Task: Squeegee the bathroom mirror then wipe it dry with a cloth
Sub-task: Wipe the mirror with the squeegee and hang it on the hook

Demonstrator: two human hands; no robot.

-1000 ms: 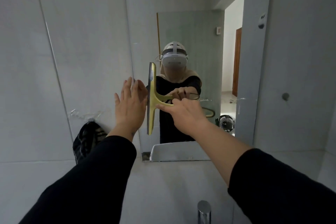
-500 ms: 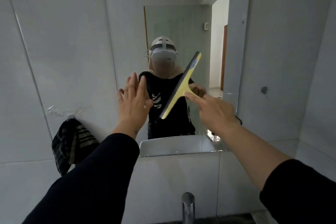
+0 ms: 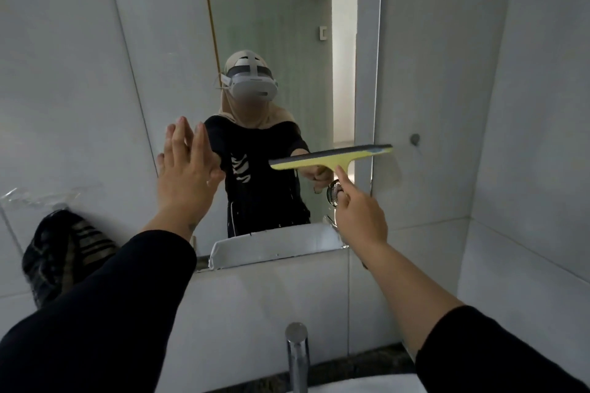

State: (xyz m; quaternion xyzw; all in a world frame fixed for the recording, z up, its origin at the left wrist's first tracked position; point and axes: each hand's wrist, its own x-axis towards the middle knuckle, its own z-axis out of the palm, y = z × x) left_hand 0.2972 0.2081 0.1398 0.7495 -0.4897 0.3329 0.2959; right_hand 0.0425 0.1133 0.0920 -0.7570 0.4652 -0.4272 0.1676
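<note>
fingers (image 3: 343, 179) under squeegee (image 3: 332, 157), R hand (image 3: 359, 217) gripping

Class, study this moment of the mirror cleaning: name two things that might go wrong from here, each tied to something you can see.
1. The open left hand lies at the left edge of the frameless wall mirror; it may leave fingerprints there.
2. The right hand holds the yellow plastic squeegee with its blade end past the mirror's right edge, so that stroke may miss glass or snag.
</note>
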